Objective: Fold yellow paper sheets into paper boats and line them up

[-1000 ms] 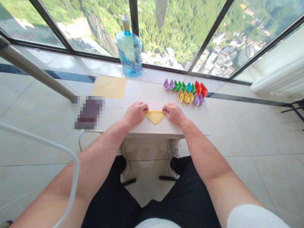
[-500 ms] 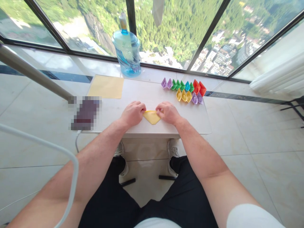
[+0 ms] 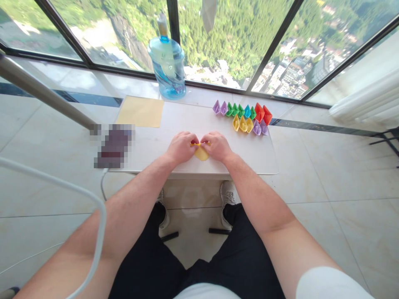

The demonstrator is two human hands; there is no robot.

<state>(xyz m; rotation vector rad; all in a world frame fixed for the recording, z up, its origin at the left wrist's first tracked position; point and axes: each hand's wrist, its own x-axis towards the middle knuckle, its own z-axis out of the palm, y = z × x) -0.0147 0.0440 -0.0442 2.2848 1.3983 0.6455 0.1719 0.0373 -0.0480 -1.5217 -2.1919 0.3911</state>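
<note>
**Head view.** The left hand (image 3: pixel 182 147) and the right hand (image 3: pixel 216 146) meet at the near middle of the pale rectangular table (image 3: pixel 187 122). Each pinches the top edge of the small yellow folded paper piece (image 3: pixel 201 155). Thumbs and forefingers are closed on that edge, and the two hands almost touch.

A second ago the hands held the ends of a wide, flat triangle, well apart. They have since drawn together, so that only a rounded yellow tip shows below the knuckles. This suggests the flat form is being pushed in from its ends and opened out.

At far left lies a flat square yellow paper sheet (image 3: pixel 141 111). At far right stand two rows of coloured folded paper boats (image 3: pixel 247 117). A blue plastic water bottle (image 3: pixel 166 66) stands beyond the table's far edge, by the window.
</note>
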